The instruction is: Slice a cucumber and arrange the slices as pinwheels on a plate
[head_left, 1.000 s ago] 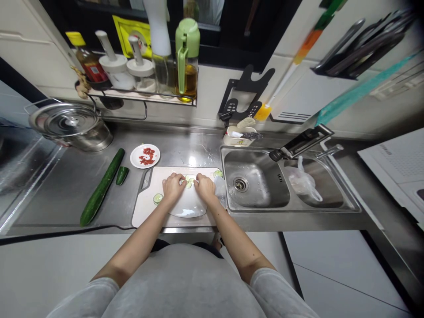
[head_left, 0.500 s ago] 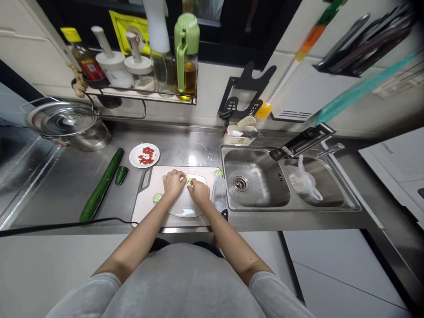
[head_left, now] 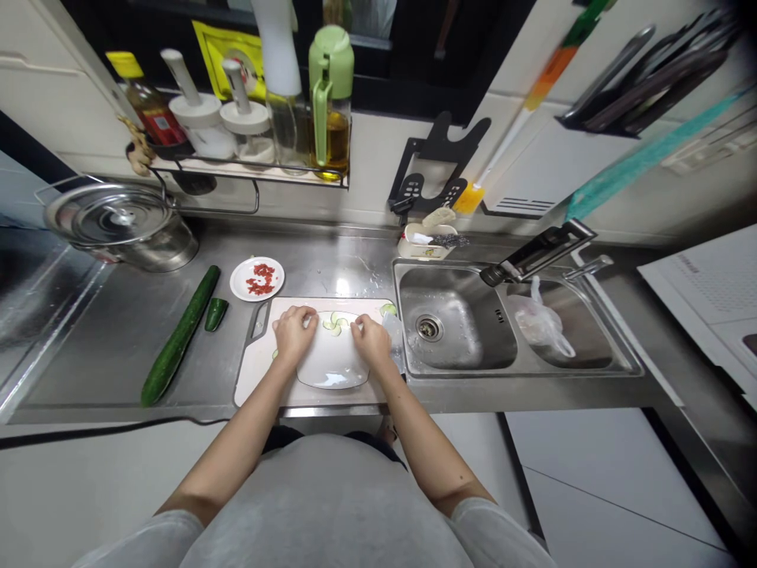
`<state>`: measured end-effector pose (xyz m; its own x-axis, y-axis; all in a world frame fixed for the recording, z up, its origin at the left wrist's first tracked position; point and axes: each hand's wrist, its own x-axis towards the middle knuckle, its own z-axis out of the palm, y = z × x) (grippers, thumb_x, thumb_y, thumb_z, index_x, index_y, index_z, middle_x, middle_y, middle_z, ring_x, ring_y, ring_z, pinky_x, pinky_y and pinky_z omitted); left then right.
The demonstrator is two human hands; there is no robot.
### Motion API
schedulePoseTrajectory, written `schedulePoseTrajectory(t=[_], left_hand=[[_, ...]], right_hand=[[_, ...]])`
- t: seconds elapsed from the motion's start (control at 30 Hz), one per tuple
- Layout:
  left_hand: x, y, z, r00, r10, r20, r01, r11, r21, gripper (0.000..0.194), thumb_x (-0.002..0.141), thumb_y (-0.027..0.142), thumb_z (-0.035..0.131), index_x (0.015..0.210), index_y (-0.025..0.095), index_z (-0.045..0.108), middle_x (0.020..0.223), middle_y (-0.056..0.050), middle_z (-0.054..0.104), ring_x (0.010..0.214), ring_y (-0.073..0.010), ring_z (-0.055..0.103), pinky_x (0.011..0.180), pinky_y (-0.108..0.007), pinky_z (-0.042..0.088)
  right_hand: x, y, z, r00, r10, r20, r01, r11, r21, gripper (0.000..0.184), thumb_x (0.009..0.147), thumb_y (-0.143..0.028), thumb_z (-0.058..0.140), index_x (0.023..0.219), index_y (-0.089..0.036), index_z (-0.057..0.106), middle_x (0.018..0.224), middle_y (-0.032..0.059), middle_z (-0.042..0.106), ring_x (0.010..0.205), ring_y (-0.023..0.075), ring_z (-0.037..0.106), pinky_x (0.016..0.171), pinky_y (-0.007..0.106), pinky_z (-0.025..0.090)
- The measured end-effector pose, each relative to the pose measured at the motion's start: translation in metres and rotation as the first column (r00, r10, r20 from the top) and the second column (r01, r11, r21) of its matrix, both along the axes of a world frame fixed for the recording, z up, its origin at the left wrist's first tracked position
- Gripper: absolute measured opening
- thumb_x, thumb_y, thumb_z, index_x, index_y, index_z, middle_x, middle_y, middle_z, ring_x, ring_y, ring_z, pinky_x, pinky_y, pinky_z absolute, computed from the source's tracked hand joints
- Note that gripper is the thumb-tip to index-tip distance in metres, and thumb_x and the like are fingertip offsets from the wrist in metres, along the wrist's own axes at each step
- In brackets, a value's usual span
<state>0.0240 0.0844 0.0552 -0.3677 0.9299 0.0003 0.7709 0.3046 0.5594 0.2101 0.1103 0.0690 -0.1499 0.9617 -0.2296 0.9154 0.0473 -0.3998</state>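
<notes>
A white, dark-rimmed plate (head_left: 333,359) lies on the pale cutting board (head_left: 251,377). Thin cucumber slices (head_left: 336,324) form a small pinwheel near its far edge. My left hand (head_left: 294,338) is closed at the plate's far left rim, thumb and fingers together. At the far right rim my right hand (head_left: 371,342) is closed in the same way. Beside it a knife blade (head_left: 394,341) shows, its handle hidden by my forearm. Another slice (head_left: 388,310) rests on the board's far right corner, and one at the left is mostly covered by my left hand.
Left of the board lie a long cucumber (head_left: 180,338) and a short cucumber piece (head_left: 216,314). A small white plate (head_left: 256,279) holds chopped red bits. A lidded steel pot (head_left: 133,229) stands far left. To the right is a double sink (head_left: 455,315) with a faucet (head_left: 538,251).
My hands have moved apart, from the cucumber slices to the two sides of the plate. The slice arrangement now shows in full. The dark cord has dropped off the counter's front edge.
</notes>
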Motion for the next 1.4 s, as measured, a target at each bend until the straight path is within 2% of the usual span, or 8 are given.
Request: schedulePoseTrajectory(t=[0.13, 0.3, 0.47, 0.63, 0.8, 1.0, 1.23, 1.4], left_hand=[[-0.034, -0.024, 0.000, 0.996, 0.092, -0.005, -0.092, 0.995, 0.040, 0.023, 0.084, 0.037, 0.056, 0.097, 0.024, 0.070, 0.093, -0.004, 0.067, 0.087, -0.0215, 0.059, 0.080, -0.033, 0.038], [-0.065, -0.054, -0.005, 0.990, 0.136, -0.030, -0.136, 0.991, 0.003, 0.028, 0.083, 0.041, 0.054, 0.099, 0.025, 0.071, 0.090, -0.003, 0.068, 0.081, -0.0198, 0.060, 0.078, -0.032, 0.039], [-0.074, -0.077, -0.013, 0.993, 0.110, -0.042, -0.113, 0.990, -0.087, 0.030, 0.083, 0.043, 0.053, 0.100, 0.025, 0.070, 0.095, -0.003, 0.069, 0.085, -0.0205, 0.061, 0.080, -0.033, 0.040], [-0.067, -0.094, -0.015, 0.997, 0.067, -0.041, -0.073, 0.981, -0.181, 0.034, 0.084, 0.046, 0.052, 0.106, 0.026, 0.068, 0.102, -0.005, 0.069, 0.094, -0.0240, 0.062, 0.081, -0.035, 0.040], [-0.056, -0.098, -0.013, 0.997, 0.045, -0.065, -0.058, 0.976, -0.209, 0.035, 0.084, 0.044, 0.053, 0.108, 0.025, 0.068, 0.109, -0.008, 0.068, 0.099, -0.0267, 0.061, 0.081, -0.037, 0.040], [-0.053, -0.095, -0.015, 0.996, 0.050, -0.080, -0.063, 0.983, -0.171, 0.027, 0.083, 0.037, 0.055, 0.103, 0.025, 0.069, 0.105, -0.007, 0.068, 0.100, -0.0259, 0.061, 0.083, -0.036, 0.039], [-0.053, -0.092, -0.021, 0.999, 0.054, 0.001, -0.054, 0.993, -0.106, 0.015, 0.081, 0.031, 0.058, 0.091, 0.022, 0.066, 0.099, -0.004, 0.069, 0.094, -0.0219, 0.061, 0.082, -0.033, 0.039], [-0.055, -0.089, -0.027, 0.994, 0.083, 0.064, -0.076, 0.991, -0.108, 0.022, 0.078, 0.028, 0.059, 0.098, 0.023, 0.065, 0.091, -0.003, 0.068, 0.090, -0.0203, 0.061, 0.078, -0.030, 0.040]], right_hand=[[0.028, -0.003, 0.005, 0.992, -0.104, -0.072, 0.107, 0.993, 0.044, 0.030, 0.095, -0.039, 0.043, 0.103, -0.021, 0.066, 0.078, 0.0029, 0.067, 0.073, 0.0172, 0.057, 0.061, 0.026, 0.028], [0.043, -0.015, 0.002, 0.984, -0.124, -0.128, 0.131, 0.990, 0.045, 0.028, 0.092, -0.039, 0.046, 0.097, -0.021, 0.068, 0.068, 0.0013, 0.062, 0.066, 0.0162, 0.053, 0.058, 0.025, 0.026], [0.046, -0.026, -0.004, 0.980, -0.114, -0.165, 0.124, 0.991, 0.055, 0.029, 0.090, -0.038, 0.046, 0.093, -0.021, 0.069, 0.066, 0.0006, 0.060, 0.063, 0.0151, 0.051, 0.058, 0.024, 0.026], [0.049, -0.035, -0.005, 0.973, -0.107, -0.203, 0.119, 0.992, 0.051, 0.029, 0.089, -0.038, 0.045, 0.091, -0.020, 0.069, 0.064, 0.0005, 0.060, 0.063, 0.0157, 0.052, 0.058, 0.024, 0.029], [0.051, -0.041, -0.005, 0.970, -0.085, -0.227, 0.101, 0.993, 0.056, 0.030, 0.089, -0.038, 0.045, 0.091, -0.019, 0.069, 0.064, 0.0006, 0.060, 0.063, 0.0157, 0.053, 0.059, 0.024, 0.030], [0.052, -0.045, -0.006, 0.964, -0.067, -0.257, 0.082, 0.995, 0.048, 0.032, 0.089, -0.039, 0.043, 0.089, -0.019, 0.068, 0.062, 0.0000, 0.057, 0.060, 0.0156, 0.051, 0.057, 0.024, 0.030], [0.051, -0.048, -0.007, 0.962, -0.042, -0.271, 0.061, 0.996, 0.060, 0.032, 0.089, -0.040, 0.042, 0.087, -0.019, 0.067, 0.060, -0.0006, 0.055, 0.059, 0.0156, 0.050, 0.058, 0.024, 0.030], [0.049, -0.048, -0.005, 0.966, -0.026, -0.258, 0.042, 0.998, 0.056, 0.032, 0.089, -0.039, 0.042, 0.087, -0.020, 0.067, 0.062, -0.0001, 0.057, 0.061, 0.0162, 0.052, 0.058, 0.024, 0.031]])
